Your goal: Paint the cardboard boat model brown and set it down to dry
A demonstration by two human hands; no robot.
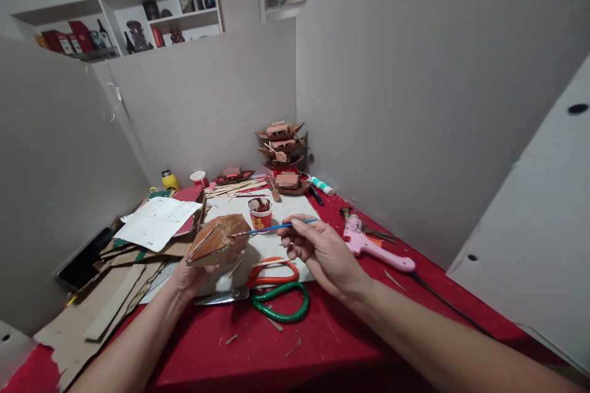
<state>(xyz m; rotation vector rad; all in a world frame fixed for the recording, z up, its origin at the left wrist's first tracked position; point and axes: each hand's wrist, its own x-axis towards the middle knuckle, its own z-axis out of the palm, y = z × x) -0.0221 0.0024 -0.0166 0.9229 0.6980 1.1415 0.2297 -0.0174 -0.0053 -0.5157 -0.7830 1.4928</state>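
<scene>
My left hand [188, 277] holds a brown cardboard boat hull [221, 236] from below, tilted, with its fingers mostly hidden behind it. Between the thumb and fingers of my right hand [302, 238] is a thin blue paintbrush [276, 228]. The brush points left and its tip meets the hull's surface. Just behind the brush stands a paper cup [260, 215] with dark reddish-brown paint on its inside wall. Below the hands lie scissors with one orange and one green handle [281, 303], near the front edge of the white paper [237, 206].
Stacked model boats [281, 146] stand at the back. A pink glue gun [378, 253] with a cord lies at the right. Cardboard pieces [124, 295] and a white sheet [157, 221] cover the left. Thin sticks [235, 189], a yellow bottle [170, 180] and grey panels surround the red cloth.
</scene>
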